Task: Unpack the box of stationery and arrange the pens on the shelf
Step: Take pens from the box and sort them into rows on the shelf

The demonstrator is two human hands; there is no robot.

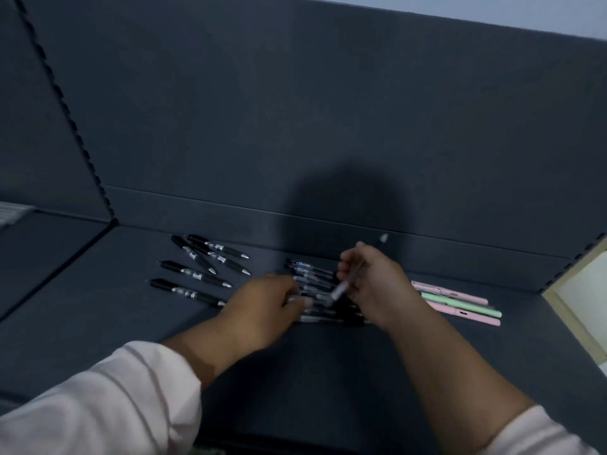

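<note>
The dark shelf point(427, 356) carries three groups: black pens point(200, 274) at left, clear pens point(308, 272) in the middle, pastel pens point(460, 300) at right. The left hand point(262, 303) lies on the clear pens, too blurred to tell whether it grips any. The right hand point(371, 280) pinches one pen point(340, 289), tilted above the pile. It looks light, stiff and smooth, likely to roll; best held mid-barrel
</note>
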